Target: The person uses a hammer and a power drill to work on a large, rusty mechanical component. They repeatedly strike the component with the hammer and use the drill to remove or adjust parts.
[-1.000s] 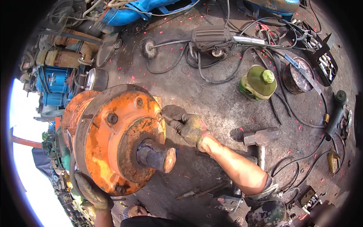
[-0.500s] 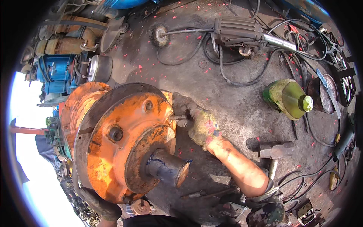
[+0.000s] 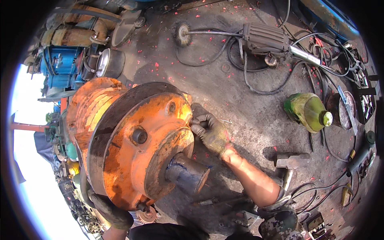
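Observation:
A large orange winch-like drum [image 3: 124, 168] fills the left middle, with a dark ring, bolt holes and a thick dark shaft [image 3: 188, 174] jutting toward me. At the flange's right edge my gloved right hand [image 3: 211, 134] is closed, thumb and fingers pinched together. A thin pale strand [image 3: 226, 121] sticks out behind that hand, and a fine yellowish line shows at the flange by its fingertips. My gloved left hand [image 3: 112, 212] is wrapped at the drum's lower left rim, beside a dark curved bar [image 3: 85, 192]; its fingertips are partly hidden.
A power tool [image 3: 266, 40] with a round wire brush [image 3: 182, 34] lies at the back among looped cables. To the right are a green tapered container [image 3: 306, 112], a round pan [image 3: 340, 108] and a hammer [image 3: 292, 159]. Blue machinery [image 3: 62, 68] stands at the far left.
The view has shifted, so the drum and tools appear displaced to the right. My right hand's fingers have curled in a tighter pinch at the flange edge, and the pale strand now shows.

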Tool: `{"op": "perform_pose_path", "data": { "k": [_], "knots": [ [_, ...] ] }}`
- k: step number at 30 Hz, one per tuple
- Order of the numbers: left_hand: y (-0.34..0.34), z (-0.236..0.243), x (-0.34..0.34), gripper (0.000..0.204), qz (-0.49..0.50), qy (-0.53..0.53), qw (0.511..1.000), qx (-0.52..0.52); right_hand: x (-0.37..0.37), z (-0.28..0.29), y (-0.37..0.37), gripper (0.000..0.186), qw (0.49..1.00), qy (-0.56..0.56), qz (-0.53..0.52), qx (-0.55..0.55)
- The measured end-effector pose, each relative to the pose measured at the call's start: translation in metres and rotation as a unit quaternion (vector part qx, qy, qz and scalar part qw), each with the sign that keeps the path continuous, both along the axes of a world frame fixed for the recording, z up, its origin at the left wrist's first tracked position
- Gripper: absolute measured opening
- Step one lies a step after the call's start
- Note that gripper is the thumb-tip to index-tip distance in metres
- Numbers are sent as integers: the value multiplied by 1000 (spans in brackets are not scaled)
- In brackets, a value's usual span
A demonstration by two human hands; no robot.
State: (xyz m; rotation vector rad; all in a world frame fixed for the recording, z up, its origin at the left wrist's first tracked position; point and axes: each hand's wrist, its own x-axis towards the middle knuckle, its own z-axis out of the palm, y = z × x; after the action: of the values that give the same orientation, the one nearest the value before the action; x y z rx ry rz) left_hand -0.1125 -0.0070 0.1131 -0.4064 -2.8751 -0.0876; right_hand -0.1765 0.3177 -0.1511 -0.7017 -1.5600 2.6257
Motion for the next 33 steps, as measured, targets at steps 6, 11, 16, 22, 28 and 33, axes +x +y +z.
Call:
{"op": "perform_pose_path", "data": {
  "k": [6, 11, 16, 22, 28, 33],
  "knots": [
    [-14, -5, 6, 68, -121, 55, 980, -149, -5, 15, 11, 39, 974, -52, 96, 200],
    [-30, -11, 16, 68, -132, 72, 976, -158, -4, 1, 13, 43, 984, -50, 66, 160],
    [5, -4, 5, 59, -67, 39, 997, -12, -12, 26, 18, 44, 992, -70, 76, 67],
    [74, -11, -19, 59, 104, -14, 910, 400, 91, 41, 44, 58, 967, -96, 97, 217],
    [50, -7, -16, 50, 7, -21, 943, 331, 297, 64, 48, 33, 832, -274, 115, 469],
    [67, 1, -22, 62, 23, -96, 839, 535, 346, 25, 0, 52, 941, -192, -20, 278]
  ]
}}
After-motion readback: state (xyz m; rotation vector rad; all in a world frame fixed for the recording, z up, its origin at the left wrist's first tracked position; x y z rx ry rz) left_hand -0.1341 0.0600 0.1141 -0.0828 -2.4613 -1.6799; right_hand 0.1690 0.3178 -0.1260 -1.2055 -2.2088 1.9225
